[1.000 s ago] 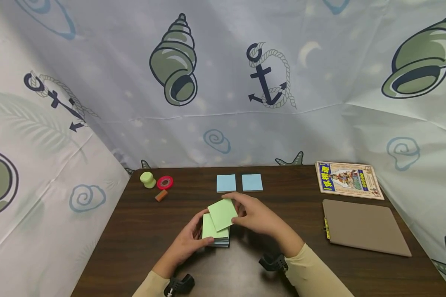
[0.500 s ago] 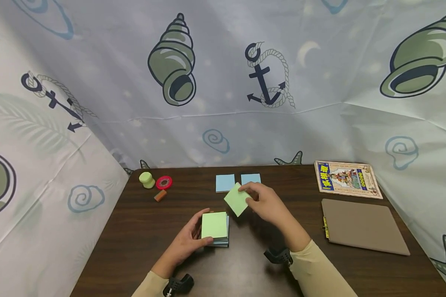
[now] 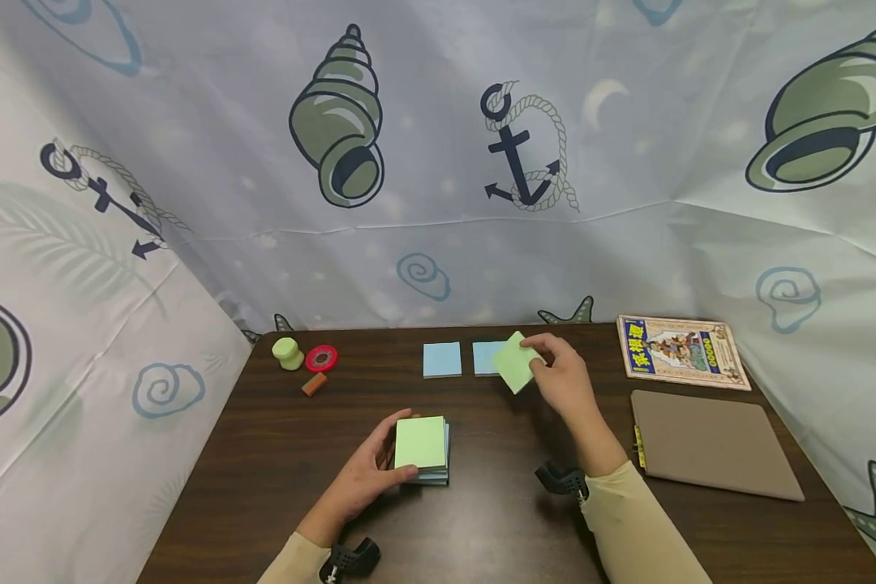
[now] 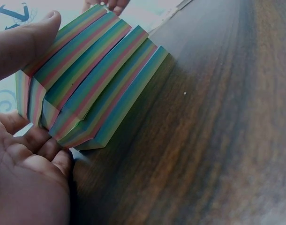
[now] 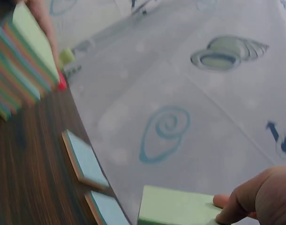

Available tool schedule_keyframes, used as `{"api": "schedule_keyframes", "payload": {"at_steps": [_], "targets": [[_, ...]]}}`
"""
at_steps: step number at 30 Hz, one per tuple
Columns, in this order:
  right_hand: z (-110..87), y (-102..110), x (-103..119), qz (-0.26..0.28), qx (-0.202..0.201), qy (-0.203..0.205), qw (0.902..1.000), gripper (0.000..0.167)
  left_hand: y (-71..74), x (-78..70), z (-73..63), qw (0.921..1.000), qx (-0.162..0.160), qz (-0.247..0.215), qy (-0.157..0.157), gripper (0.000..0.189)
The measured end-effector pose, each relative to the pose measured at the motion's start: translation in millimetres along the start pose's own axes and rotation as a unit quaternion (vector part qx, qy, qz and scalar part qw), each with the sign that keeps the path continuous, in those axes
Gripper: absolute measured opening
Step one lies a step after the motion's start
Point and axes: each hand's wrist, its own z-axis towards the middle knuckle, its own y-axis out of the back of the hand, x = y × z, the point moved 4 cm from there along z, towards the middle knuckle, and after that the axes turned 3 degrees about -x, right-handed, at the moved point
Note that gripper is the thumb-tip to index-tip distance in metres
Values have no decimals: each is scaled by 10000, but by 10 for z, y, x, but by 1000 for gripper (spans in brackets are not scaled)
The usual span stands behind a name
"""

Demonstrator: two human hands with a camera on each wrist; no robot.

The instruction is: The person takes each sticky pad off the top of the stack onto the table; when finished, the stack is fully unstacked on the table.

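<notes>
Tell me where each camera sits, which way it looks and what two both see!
Head: on the head, looking forward and down at the table and curtain; shows both sleeves, left grip and right grip.
Left wrist: on that wrist, looking at the striped sides of the stack; left grip shows, plus fingers at the top edge.
Right wrist: on that wrist, looking past the green pad towards the curtain; both grips show, the left blurry.
Shared: head and right wrist both see the two blue pads.

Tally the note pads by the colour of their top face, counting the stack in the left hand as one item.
Blue-topped pads on the table: 2
Green-topped pad in the right hand: 1
Green-topped stack in the left hand: 1
Total: 4
</notes>
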Motion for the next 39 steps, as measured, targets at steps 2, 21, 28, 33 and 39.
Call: {"api": "schedule_keyframes", "payload": {"at_steps": [2,21,28,33,39], "targets": [[38,59,-93,-106,-201,-58,9997,33,-2,-1,-3,10000,8,-25,-13,95],[190,81,-764,-472,-163,-1045,9933,43,1,29,-24,10000,-6,24,-50,93],[195,10,-803,-1231,432,-745,9886,54,-2,14,-25,10000,-47,31,14,93],[190,-33,-797,-1908,671,-337,9788,60,-8,-9,-17,10000,-65,32,53,94],[175,-60,-792,-2180,845,-201,9721,63,-7,-16,-9,9999,-59,46,86,93]]}}
